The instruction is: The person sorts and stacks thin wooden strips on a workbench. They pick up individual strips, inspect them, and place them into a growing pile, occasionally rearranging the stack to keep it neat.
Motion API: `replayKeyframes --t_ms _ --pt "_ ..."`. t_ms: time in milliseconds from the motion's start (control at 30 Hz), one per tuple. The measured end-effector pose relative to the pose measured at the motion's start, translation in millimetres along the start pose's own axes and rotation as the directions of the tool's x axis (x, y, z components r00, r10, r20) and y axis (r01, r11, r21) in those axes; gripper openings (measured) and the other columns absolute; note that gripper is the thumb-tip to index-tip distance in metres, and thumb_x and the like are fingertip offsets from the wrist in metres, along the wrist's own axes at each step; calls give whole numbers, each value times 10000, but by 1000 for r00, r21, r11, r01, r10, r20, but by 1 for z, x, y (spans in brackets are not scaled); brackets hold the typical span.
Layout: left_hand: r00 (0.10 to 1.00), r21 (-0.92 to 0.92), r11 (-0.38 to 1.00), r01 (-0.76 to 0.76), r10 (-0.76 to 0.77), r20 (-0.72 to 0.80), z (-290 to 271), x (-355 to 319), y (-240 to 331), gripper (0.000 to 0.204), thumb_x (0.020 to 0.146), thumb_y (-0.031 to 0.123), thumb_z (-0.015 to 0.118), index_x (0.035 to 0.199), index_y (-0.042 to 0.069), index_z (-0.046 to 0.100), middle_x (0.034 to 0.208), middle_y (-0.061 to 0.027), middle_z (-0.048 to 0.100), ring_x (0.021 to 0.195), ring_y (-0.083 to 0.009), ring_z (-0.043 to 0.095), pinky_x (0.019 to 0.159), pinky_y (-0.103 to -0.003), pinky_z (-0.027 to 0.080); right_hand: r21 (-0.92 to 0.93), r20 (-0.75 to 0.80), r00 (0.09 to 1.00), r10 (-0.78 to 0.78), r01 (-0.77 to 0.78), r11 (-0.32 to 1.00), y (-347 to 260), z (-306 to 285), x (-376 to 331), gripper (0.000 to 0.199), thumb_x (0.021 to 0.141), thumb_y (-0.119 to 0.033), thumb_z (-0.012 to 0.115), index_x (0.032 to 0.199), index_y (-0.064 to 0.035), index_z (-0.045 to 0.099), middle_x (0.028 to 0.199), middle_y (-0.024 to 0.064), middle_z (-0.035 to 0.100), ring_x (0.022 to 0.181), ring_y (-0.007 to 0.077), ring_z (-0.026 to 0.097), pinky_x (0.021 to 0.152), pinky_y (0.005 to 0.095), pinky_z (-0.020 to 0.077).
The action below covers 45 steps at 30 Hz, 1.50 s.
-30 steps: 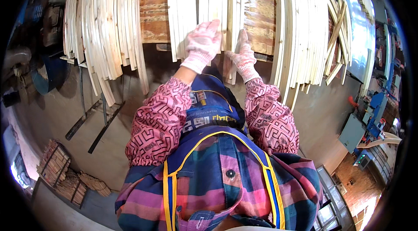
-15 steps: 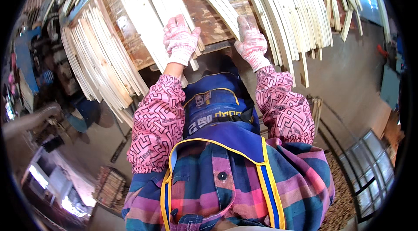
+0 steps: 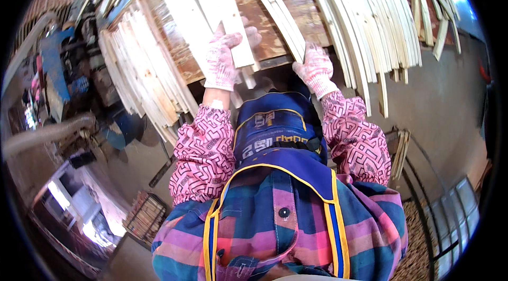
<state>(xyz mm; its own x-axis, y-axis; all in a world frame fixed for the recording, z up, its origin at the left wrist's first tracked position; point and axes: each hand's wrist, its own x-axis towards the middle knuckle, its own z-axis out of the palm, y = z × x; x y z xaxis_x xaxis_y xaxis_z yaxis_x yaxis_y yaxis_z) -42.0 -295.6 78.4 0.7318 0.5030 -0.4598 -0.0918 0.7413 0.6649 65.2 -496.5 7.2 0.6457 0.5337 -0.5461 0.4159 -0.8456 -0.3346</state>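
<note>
My left hand (image 3: 221, 60), in a pink-and-white knitted glove, sat just above the middle of the frame, and I saw it closed on a pale flat wooden slat (image 3: 225, 21): thumb over the top face, fingers tucked beneath its near end. That slat ran up and to the left from the hand toward the top edge, with at least two more like it lying alongside on its left; I could not count them exactly.

My right hand (image 3: 316, 68), gloved the same way, lay right of centre, palm down with fingers spread, pressing on the lower end of a bundle of curved strips (image 3: 275, 6). It rested flat rather than clasped, and I could not tell whether any finger hooked under the edge. The bundle arced up toward the top centre; its strips were too tightly packed to count.

Both forearms, in pink patterned sleeves (image 3: 203, 154), rose from the lower middle and bent inward at the elbows, two hands at about the same height with a gap between them. Under both hands lay a brown, worn workbench top (image 3: 275, 43).

Further out, a fan of many thin pale strips (image 3: 370, 21) filled the upper right, ends hanging past the bench edge. A second stack of slats (image 3: 143, 80) leaned at the upper left. One grey flexible hose (image 3: 47, 135) crossed the left edge, and a small crate of short sticks (image 3: 145, 217) stood at the lower left.
</note>
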Motion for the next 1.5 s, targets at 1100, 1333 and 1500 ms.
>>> replayKeyframes --t_ms 1100,1333,1500 --pt "950 38 969 -244 247 -190 -56 -111 -17 554 991 194 597 1489 60 395 1231 -96 633 1055 -174 618 948 -315 520 82 275 660 -699 708 701 -139 -20 -97 425 947 -480 563 845 -81 664 805 190 672 810 378 671 708 463 514" --pt "956 54 982 -181 188 -225 -58 -106 -15 557 984 174 609 1493 57 417 1254 -81 633 1054 -147 611 921 -281 509 235 183 617 -766 729 643 -129 0 -93 439 965 -451 508 867 -53 665 764 201 670 774 384 677 721 478 520" --pt "937 240 929 -280 320 -144 -67 -102 3 507 970 257 647 1412 61 495 1142 -89 648 909 -164 650 756 -323 594 799 -44 894 -446 299 522 -108 12 -84 241 950 -278 584 844 -71 651 603 76 575 568 238 588 573 357 474"
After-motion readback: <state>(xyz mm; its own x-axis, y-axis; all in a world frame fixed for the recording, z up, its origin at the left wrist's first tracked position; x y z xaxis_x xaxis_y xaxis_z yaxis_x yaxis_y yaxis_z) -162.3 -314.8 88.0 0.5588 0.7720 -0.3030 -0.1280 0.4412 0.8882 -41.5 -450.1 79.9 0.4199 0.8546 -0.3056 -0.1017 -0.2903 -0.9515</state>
